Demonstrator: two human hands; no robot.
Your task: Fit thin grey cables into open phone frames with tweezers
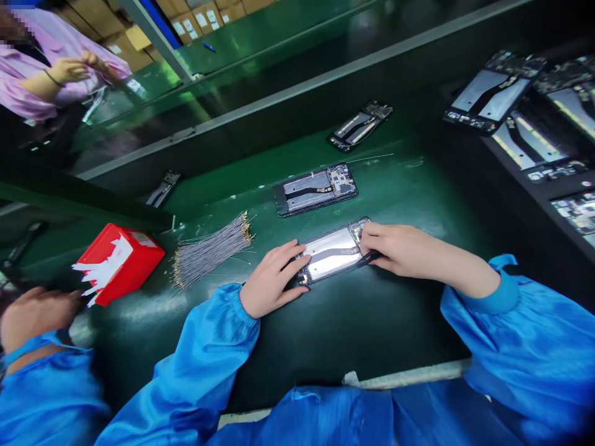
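- Blue sleeves [199, 371] fill the bottom of the view, reaching forward over a dark green work surface [372, 322].
- Left hand [272, 282] rests on the surface with fingers loosely spread, fingertips touching the near-left end of an opened phone chassis [332, 253].
- Right hand [400, 248] lies over the chassis's far-right end, fingers pressed together on its edge; whether it pinches anything small there cannot be told.
- Lying flat between the two hands, the chassis has its open, silvery inside facing up. Its long axis runs from lower left to upper right, the circuit-board end pointing toward the right hand.
- A second opened phone [316, 189] lies just beyond it, nearly parallel, and a third phone [361, 126] lies farther back to the right.
- A fanned bundle of thin grey wires [211, 251] with gold tips sits to the left of the left hand, near but apart.
- A red box [116, 263] stands further left, beside another person's hand [32, 316] in a blue sleeve.
- Dark trays of more opened phones [534, 124] are on the right.
- Another person in a pink top [41, 68] is at the upper left, across the conveyor.
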